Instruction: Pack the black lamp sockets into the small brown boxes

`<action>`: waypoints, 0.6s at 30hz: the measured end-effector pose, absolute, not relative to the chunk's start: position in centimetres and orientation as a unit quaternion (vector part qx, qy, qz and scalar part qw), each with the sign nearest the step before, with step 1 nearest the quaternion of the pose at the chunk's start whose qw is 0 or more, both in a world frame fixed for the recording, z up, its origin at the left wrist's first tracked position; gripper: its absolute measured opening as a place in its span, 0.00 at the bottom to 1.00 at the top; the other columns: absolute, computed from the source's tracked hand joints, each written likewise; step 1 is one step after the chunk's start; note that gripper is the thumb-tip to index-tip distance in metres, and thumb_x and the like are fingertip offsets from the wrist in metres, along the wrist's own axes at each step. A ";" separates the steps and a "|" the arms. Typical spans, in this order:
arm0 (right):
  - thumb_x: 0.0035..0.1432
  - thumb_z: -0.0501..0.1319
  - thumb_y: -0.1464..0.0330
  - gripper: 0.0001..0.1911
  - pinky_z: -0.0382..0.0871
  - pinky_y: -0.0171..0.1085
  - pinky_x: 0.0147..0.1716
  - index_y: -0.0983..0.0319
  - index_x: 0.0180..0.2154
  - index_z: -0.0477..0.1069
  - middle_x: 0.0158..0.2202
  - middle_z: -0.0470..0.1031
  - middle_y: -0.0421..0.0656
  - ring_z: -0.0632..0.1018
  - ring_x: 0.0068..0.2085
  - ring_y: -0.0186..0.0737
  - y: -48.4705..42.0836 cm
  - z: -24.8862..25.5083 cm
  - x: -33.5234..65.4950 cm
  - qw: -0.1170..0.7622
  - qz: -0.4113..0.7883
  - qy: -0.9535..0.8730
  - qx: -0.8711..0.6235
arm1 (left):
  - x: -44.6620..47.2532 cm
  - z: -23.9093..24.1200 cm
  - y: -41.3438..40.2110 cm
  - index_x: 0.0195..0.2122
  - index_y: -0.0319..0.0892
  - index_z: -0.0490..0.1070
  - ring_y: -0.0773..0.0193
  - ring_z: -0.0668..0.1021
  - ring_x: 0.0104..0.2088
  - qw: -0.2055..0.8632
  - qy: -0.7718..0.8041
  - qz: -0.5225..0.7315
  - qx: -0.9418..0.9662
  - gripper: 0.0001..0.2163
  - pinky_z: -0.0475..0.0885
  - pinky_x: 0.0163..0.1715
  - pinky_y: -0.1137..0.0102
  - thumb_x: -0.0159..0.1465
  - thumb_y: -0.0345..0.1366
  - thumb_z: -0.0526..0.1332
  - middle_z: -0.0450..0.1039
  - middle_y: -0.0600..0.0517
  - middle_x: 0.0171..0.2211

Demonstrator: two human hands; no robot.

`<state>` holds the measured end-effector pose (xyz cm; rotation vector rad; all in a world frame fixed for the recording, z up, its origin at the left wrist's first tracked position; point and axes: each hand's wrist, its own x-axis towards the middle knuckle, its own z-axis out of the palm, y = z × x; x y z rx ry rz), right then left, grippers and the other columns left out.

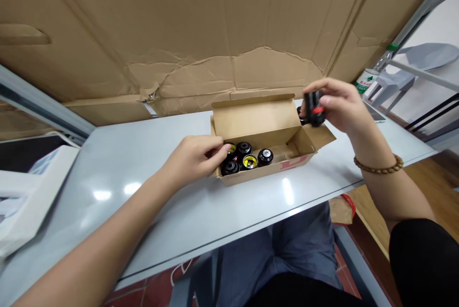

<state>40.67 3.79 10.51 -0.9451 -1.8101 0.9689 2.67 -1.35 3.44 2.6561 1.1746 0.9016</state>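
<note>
On the pale counter (pixel 172 211), the left hand (pixel 195 156) is at the left end of a cardboard box (pixel 238 178), thumb by a yellow-lined cup (pixel 233 147); I cannot tell whether its grip is clamped on anything. Round black parts (pixel 265 156) stand in the box's left and middle. The right hand (pixel 340 106) has its grip pinched on a black-and-red part (pixel 314 107), raised near the box's right end. Beyond is a green-capped bottle (pixel 366 80).
</note>
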 end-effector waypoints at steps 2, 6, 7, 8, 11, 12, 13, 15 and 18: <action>0.61 0.64 0.59 0.19 0.80 0.49 0.45 0.55 0.53 0.72 0.42 0.79 0.44 0.84 0.43 0.49 4.8 10.9 42.4 0.494 0.409 -0.645 -0.415 | 2.7 3.5 -1.3 0.24 0.45 0.58 0.68 0.63 0.22 0.052 0.385 0.295 0.873 0.21 0.59 0.26 0.70 0.76 0.38 0.57 0.60 0.59 0.20; 0.64 0.65 0.60 0.24 0.74 0.47 0.35 0.56 0.59 0.68 0.40 0.79 0.46 0.81 0.35 0.45 6.0 10.9 46.0 0.469 0.271 -0.640 -0.544 | 2.6 3.5 -1.4 0.24 0.45 0.58 0.68 0.63 0.21 0.053 0.383 0.297 0.873 0.21 0.59 0.26 0.70 0.76 0.38 0.57 0.60 0.59 0.20; 0.63 0.67 0.59 0.24 0.73 0.47 0.35 0.57 0.58 0.68 0.40 0.81 0.48 0.80 0.35 0.46 6.0 10.8 47.0 0.422 0.219 -0.665 -0.576 | 2.6 3.5 -1.4 0.24 0.45 0.58 0.68 0.63 0.21 0.053 0.382 0.298 0.873 0.21 0.59 0.26 0.70 0.76 0.38 0.57 0.59 0.59 0.20; 0.63 0.70 0.57 0.24 0.73 0.48 0.37 0.57 0.56 0.69 0.42 0.83 0.51 0.81 0.37 0.47 6.0 10.8 47.9 0.361 0.175 -0.690 -0.603 | 2.6 3.5 -1.3 0.24 0.45 0.58 0.68 0.63 0.21 0.054 0.381 0.298 0.874 0.21 0.59 0.26 0.70 0.76 0.38 0.57 0.59 0.59 0.20; 0.58 0.74 0.51 0.24 0.73 0.50 0.41 0.57 0.49 0.73 0.46 0.87 0.53 0.83 0.41 0.53 5.5 10.3 49.6 0.143 0.098 -0.730 -0.661 | 2.6 3.4 -1.3 0.24 0.45 0.59 0.68 0.63 0.21 0.054 0.378 0.299 0.875 0.21 0.59 0.26 0.70 0.76 0.38 0.57 0.59 0.59 0.19; 0.56 0.74 0.51 0.24 0.73 0.49 0.40 0.56 0.48 0.75 0.45 0.87 0.52 0.83 0.41 0.54 5.2 10.1 49.7 0.078 0.095 -0.735 -0.667 | 2.6 3.4 -1.2 0.24 0.45 0.59 0.68 0.63 0.21 0.053 0.378 0.298 0.875 0.21 0.59 0.26 0.71 0.76 0.38 0.57 0.59 0.59 0.19; 0.57 0.74 0.53 0.22 0.73 0.48 0.38 0.56 0.47 0.76 0.44 0.87 0.49 0.83 0.40 0.53 5.0 9.8 49.5 0.025 0.100 -0.740 -0.665 | 2.6 3.3 -1.2 0.23 0.45 0.59 0.68 0.63 0.21 0.053 0.379 0.298 0.874 0.21 0.59 0.26 0.71 0.76 0.38 0.57 0.59 0.59 0.19; 0.59 0.71 0.58 0.15 0.71 0.45 0.36 0.55 0.46 0.76 0.42 0.86 0.46 0.82 0.38 0.51 4.5 9.1 48.6 -0.027 0.103 -0.758 -0.644 | 2.6 3.3 -1.2 0.23 0.45 0.59 0.68 0.62 0.21 0.050 0.382 0.299 0.873 0.21 0.58 0.26 0.71 0.76 0.38 0.58 0.58 0.59 0.19; 0.62 0.63 0.69 0.07 0.69 0.43 0.36 0.57 0.43 0.72 0.40 0.83 0.47 0.82 0.38 0.49 3.9 8.2 46.5 -0.017 0.079 -0.786 -0.613 | 2.5 3.3 -1.2 0.23 0.45 0.58 0.69 0.62 0.21 0.050 0.384 0.301 0.871 0.21 0.58 0.26 0.71 0.76 0.38 0.58 0.58 0.59 0.19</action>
